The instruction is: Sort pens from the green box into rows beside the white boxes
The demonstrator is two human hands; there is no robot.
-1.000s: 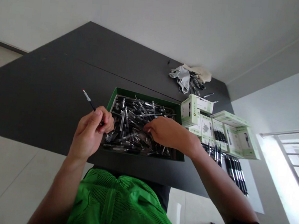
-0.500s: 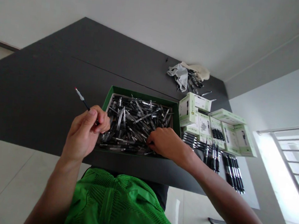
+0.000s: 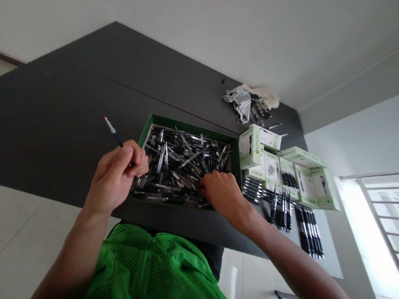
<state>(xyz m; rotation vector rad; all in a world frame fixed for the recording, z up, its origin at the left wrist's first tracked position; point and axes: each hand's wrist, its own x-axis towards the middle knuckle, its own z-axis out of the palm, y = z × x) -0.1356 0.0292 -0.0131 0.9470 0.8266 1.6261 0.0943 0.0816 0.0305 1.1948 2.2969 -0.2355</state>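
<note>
My left hand (image 3: pixel 115 172) is closed around a pen refill (image 3: pixel 114 132), left of the box. The refill points up and left; its shaft is dark, its upper part pale, and its end has a small red tip. Its lower end is hidden in my fist. My right hand (image 3: pixel 222 192) reaches down into the right front part of an open green box (image 3: pixel 191 124). Its fingers are curled among the loose pen parts (image 3: pixel 181 159), and the fingertips are hidden, so what they grip does not show. Clear barrels and dark pieces fill the box in a jumble.
Right of the box stand white-and-green cartons (image 3: pixel 250 147), some open. Rows of black pens (image 3: pixel 309 231) lie in front of them. Farther back, a grey cloth (image 3: pixel 238 101) and a beige cloth (image 3: pixel 265 97) lie by a pile of pens on the dark table (image 3: pixel 66 110).
My right hand has shifted slightly to the right within the box, its fingers still down among the pen parts. My left hand keeps hold of the refill, nearly still.
</note>
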